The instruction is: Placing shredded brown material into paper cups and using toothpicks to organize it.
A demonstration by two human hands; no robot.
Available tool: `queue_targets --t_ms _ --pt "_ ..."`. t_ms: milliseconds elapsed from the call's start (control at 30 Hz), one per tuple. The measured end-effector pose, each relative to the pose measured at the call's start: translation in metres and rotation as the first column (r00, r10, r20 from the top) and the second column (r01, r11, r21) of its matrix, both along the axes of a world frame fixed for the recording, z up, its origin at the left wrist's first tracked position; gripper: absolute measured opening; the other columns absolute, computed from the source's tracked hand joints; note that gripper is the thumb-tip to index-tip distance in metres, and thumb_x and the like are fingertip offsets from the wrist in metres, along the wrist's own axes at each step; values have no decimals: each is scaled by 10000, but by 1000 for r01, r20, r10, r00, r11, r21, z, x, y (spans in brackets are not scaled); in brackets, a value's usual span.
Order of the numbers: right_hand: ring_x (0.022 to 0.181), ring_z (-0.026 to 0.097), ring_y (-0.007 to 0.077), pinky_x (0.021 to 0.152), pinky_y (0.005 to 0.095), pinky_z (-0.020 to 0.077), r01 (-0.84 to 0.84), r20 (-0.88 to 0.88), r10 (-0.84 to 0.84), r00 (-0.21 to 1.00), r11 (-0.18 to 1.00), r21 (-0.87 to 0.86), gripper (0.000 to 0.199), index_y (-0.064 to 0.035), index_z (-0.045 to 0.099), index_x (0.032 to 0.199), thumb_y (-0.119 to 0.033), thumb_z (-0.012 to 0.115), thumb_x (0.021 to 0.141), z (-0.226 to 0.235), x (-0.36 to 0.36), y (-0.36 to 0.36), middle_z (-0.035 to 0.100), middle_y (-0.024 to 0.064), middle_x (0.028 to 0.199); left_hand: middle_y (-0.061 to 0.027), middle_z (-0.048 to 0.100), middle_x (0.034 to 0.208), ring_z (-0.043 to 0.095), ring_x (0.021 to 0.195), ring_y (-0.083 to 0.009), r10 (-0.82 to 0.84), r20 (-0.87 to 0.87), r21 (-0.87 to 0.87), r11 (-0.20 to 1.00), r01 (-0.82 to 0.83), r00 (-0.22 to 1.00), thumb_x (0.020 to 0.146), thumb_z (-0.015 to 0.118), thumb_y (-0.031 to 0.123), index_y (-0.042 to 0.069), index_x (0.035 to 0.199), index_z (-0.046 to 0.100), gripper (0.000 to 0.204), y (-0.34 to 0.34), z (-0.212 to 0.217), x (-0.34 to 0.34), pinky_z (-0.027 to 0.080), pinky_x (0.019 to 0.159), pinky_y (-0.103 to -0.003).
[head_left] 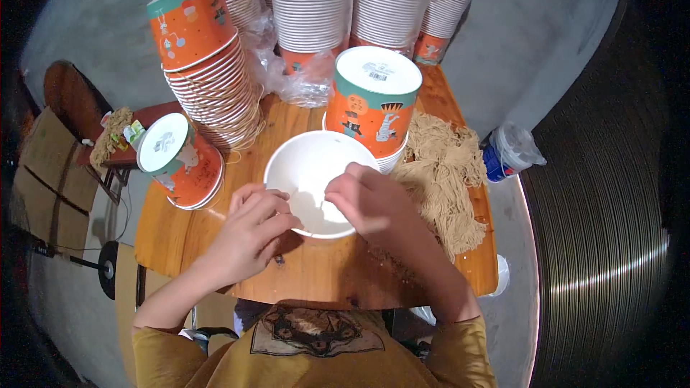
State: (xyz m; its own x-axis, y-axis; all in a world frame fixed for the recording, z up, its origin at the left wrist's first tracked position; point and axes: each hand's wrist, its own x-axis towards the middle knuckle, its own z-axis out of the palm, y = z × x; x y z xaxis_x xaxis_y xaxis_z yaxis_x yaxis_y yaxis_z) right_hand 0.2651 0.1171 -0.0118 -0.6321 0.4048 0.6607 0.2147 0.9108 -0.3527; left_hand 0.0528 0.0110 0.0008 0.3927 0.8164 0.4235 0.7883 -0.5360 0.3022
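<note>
A white-lined paper bucket (316, 162) stands open end up near the middle of the wooden table, in front of me. My left hand (255, 233) is closed at its near left rim, fingers curled against the wall. Over the bucket's right side, my right hand (370, 201) has its thumb and fingers pinched together inside the mouth. Whatever that pinch holds is too small to make out. To the right lies a heap of tan string (442, 179). Behind the bucket, an upside-down orange and green paper bucket (374, 111) tops a short stack.
A leaning stack of orange buckets (208, 79) with strings hanging from it rises at the left. Another upturned bucket (180, 162) sits by the table's left edge. Tall plastic-wrapped stacks (309, 0) line the back. A blue and white pail (510, 151) is beyond the right edge.
</note>
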Motion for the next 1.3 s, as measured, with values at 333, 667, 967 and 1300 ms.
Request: queue_targets --t_ms 333,667,967,1300 --pt "758 596 380 642 463 481 5 135 39 990 950 -312 135 -40 564 910 -174 561 891 1 -29 -1 570 172 842 -13 548 694 542 690 -194 283 249 -83 959 -271 926 806 659 149 80 782 580 108 11 -11 14 295 934 -394" --pt "767 603 380 632 458 480 289 221 -248 943 941 -176 152 -24 495 902 -176 513 907 -4 -25 3 590 187 812 -28 508 743 500 810 -232 251 171 -130 964 -231 953 745 605 75 79 721 512 96 9 -13 8 295 903 -395" --pt "751 599 383 626 462 472 243 152 -213 965 945 -220 142 -19 482 886 -155 519 900 -6 -28 3 580 197 779 -115 498 930 498 943 -291 117 139 -28 993 -115 983 720 631 77 54 913 516 226 0 -10 1 332 894 -429" --pt "769 616 390 639 465 480 273 237 -214 947 928 -253 146 7 499 878 -138 520 887 1 -30 -2 608 222 833 -53 494 881 515 946 -254 -276 -281 16 956 292 919 711 602 101 74 887 532 191 11 4 -10 458 921 -386"
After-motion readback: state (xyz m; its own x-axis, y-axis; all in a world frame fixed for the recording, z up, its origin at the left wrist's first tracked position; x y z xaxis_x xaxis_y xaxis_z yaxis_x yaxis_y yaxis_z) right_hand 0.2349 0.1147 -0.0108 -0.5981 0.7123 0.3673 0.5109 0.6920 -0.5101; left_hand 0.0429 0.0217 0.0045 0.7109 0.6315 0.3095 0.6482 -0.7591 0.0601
